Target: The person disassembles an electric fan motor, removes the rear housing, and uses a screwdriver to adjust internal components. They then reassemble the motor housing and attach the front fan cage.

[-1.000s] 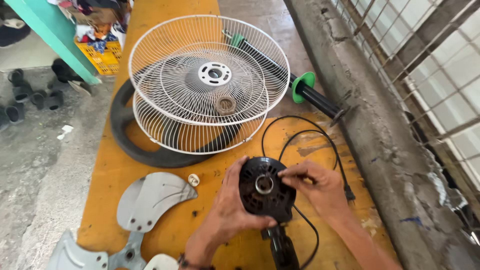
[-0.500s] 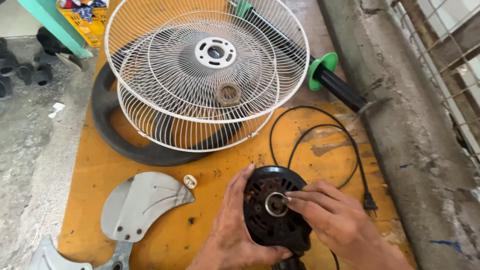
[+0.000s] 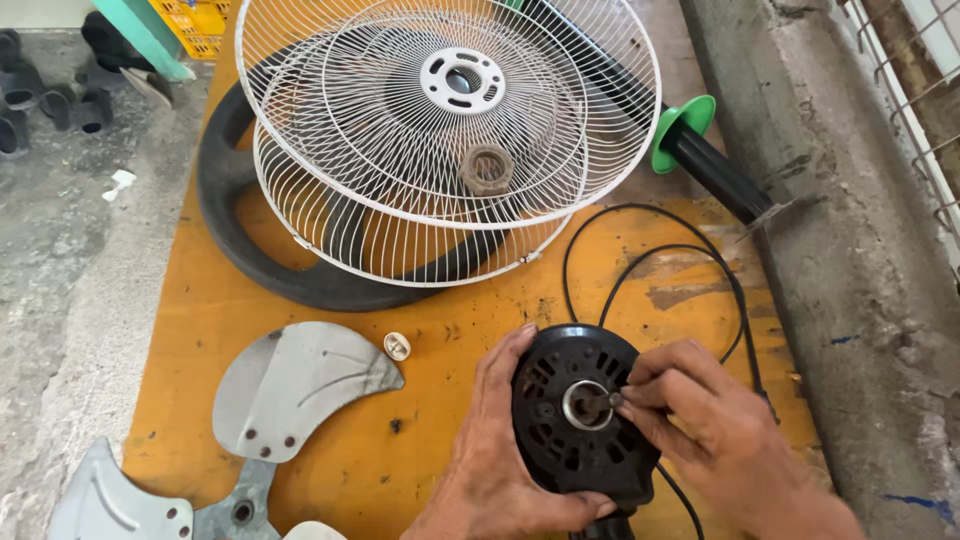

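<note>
Motor housing: a black, round, vented fan motor housing (image 3: 580, 420) sits near the front edge of the orange worktop (image 3: 300, 340), toward its right corner, with a metal ring and shaft (image 3: 590, 404) at its centre.
Left hand: the left hand (image 3: 495, 465) wraps the housing's left side and lower rim, fingers curled around it, thumb underneath at the front.
Right hand: the right hand (image 3: 715, 430) comes in from the right; its fingers (image 3: 650, 385) are pressed together at the tips, pinching the end of the shaft or a small part on it. Which one, I cannot tell.
Handling: judged from its look, the housing is rigid and fairly heavy for its size, with a hard plastic shell. The vent ribs give purchase, so the outer rim is the place to grip; the shaft is thin and smooth and likely slippery.
Cord: a black power cord (image 3: 640, 260) loops behind the housing toward the right edge.
Nearby: two white wire guards (image 3: 440, 130) are stacked at the back on a black ring base (image 3: 225, 200); grey blades (image 3: 290, 380) lie at the front left corner, a small white cap (image 3: 397, 346) just beside them; a black pole with a green collar (image 3: 690, 130) lies at the back right.
</note>
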